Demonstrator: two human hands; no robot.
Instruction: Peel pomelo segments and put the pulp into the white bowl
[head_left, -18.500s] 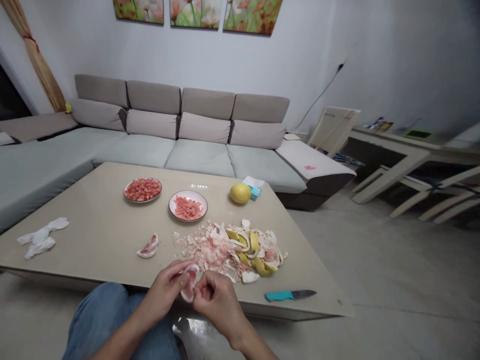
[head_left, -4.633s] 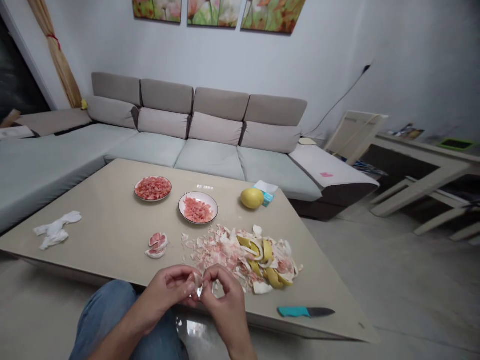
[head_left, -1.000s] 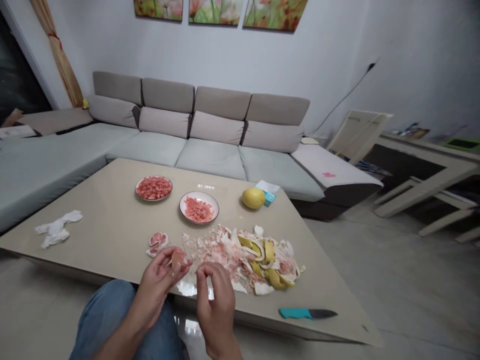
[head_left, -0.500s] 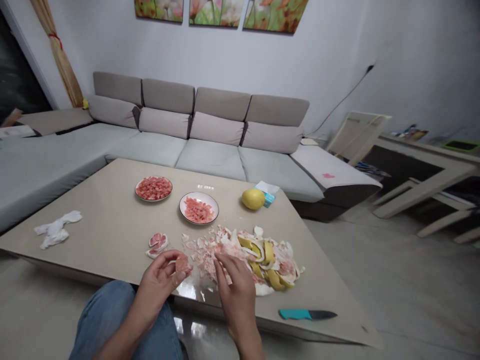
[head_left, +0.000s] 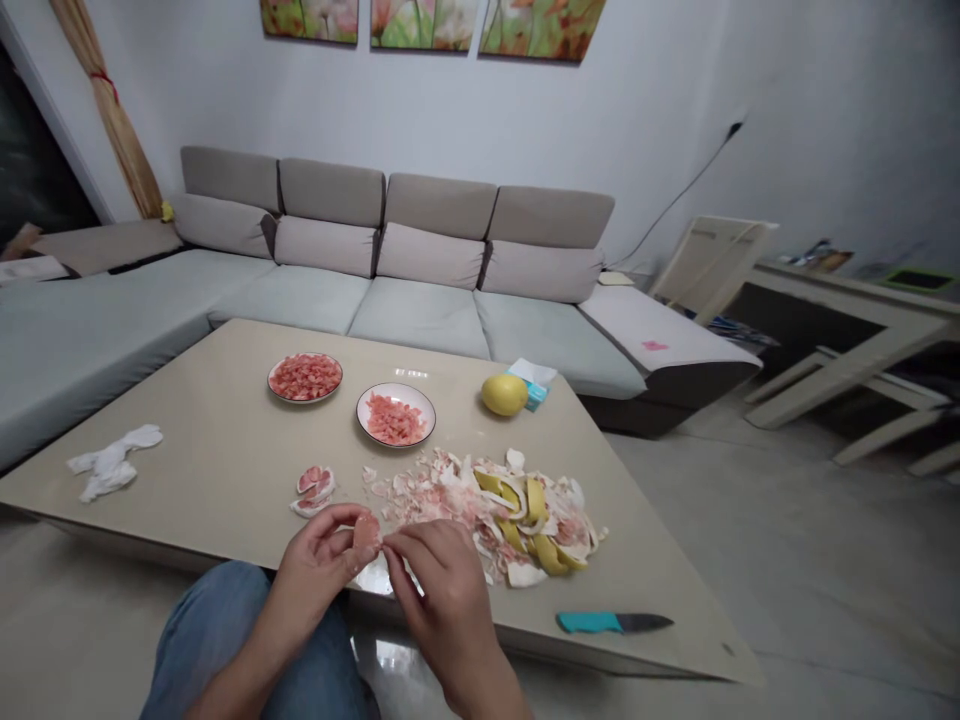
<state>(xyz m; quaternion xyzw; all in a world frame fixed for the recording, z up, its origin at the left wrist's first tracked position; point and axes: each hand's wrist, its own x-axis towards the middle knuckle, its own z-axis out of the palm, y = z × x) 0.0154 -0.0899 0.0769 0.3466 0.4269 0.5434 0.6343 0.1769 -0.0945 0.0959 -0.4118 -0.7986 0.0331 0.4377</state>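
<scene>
My left hand (head_left: 319, 563) is closed on a pink piece of pomelo flesh (head_left: 366, 532) just above the table's near edge. My right hand (head_left: 437, 590) meets it from the right, with thumb and fingers pinched on the same piece. Just beyond both hands lies a heap of pink membrane scraps and yellow peel (head_left: 491, 503). Two unpeeled segments (head_left: 315, 488) lie to the left of the heap. Farther back stand two plates of pink flesh, one near (head_left: 395, 415) and one farther left (head_left: 304, 377).
A teal-handled knife (head_left: 611, 623) lies near the table's front right edge. A whole yellow fruit (head_left: 503, 394) sits beside a tissue pack (head_left: 534, 381) at the back right. A crumpled white tissue (head_left: 111, 463) lies at the left. A grey sofa (head_left: 420, 300) stands behind the table (head_left: 187, 450).
My right hand reached out over the peel heap half a second ago and has come back to pinch the piece held in my left hand.
</scene>
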